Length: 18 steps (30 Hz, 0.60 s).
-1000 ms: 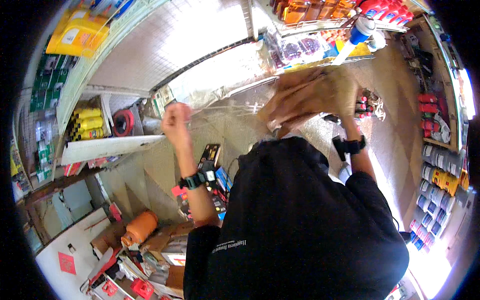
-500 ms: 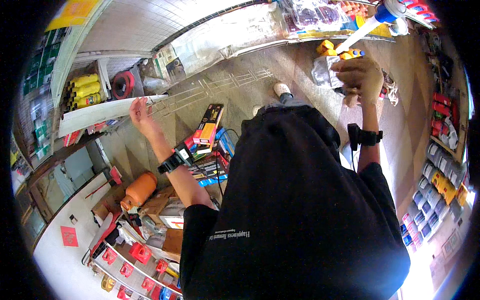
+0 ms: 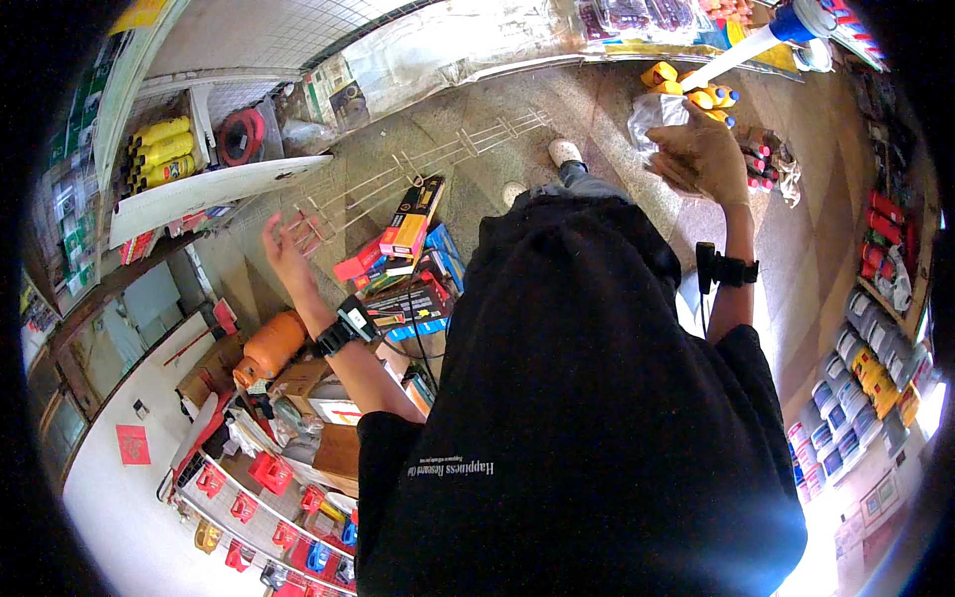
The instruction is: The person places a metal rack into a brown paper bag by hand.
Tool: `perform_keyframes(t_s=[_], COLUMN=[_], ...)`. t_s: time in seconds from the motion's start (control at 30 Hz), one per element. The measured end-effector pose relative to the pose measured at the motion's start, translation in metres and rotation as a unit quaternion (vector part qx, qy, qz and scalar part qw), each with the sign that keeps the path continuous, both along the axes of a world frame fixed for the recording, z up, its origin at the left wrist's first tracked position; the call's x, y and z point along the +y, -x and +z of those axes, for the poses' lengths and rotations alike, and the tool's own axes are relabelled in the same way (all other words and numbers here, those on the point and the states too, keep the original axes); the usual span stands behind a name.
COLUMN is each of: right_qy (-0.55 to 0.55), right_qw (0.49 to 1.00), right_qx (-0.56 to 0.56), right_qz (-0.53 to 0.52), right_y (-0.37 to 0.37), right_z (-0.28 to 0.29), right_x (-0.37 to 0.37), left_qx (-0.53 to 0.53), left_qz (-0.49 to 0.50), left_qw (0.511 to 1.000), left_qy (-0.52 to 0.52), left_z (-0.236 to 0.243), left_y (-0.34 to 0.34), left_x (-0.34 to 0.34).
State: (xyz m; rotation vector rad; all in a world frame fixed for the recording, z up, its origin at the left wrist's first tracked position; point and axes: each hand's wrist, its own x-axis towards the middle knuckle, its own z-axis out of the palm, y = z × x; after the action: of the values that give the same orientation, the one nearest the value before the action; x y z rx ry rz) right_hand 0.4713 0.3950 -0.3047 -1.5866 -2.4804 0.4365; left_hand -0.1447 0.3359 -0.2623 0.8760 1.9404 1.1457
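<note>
A long, thin metal wire rack (image 3: 468, 144) stretches from beside my left hand across the floor, its near end wider in view. My left hand (image 3: 288, 254) has bent fingers at that end and appears to hold it, though the exact contact is hard to make out. My right hand (image 3: 701, 159) is apart from the rack, fingers loosely spread and pointing left, with nothing visible in them. Beyond it lie a clear plastic bag (image 3: 652, 117) and yellow bottles (image 3: 706, 98). A pile of tool boxes (image 3: 410, 224) lies below the rack's left half.
A white shelf edge (image 3: 219, 194) juts out at left, with yellow bottles (image 3: 162, 149) above it. An orange gas cylinder (image 3: 271, 346) stands lower left among cardboard boxes (image 3: 338, 453). Red-capped bottles (image 3: 758, 164) stand by my right hand. Paint cans (image 3: 846, 398) line the right side.
The view has shifted a little. My left hand and the rack's near end have moved down together, toward the box pile. My right hand has turned, and its fingers now reach left.
</note>
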Motion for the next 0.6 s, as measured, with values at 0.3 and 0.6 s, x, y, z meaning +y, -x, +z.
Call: perform_keyframes(t_s=[0.3,0.6], right_qy=[0.194,0.299], right_qw=[0.964,0.895], right_qx=[0.175,0.318], right_qz=[-0.056,0.093], right_y=[0.021,-0.018], right_z=[0.026,-0.018], right_x=[0.002,0.038], left_qx=[-0.151,-0.246], left_qz=[-0.038,-0.064], left_qw=[0.988,0.967], left_qy=[0.004,-0.020], left_z=[0.003,0.022], left_y=[-0.018,-0.062], left_x=[-0.010,-0.023])
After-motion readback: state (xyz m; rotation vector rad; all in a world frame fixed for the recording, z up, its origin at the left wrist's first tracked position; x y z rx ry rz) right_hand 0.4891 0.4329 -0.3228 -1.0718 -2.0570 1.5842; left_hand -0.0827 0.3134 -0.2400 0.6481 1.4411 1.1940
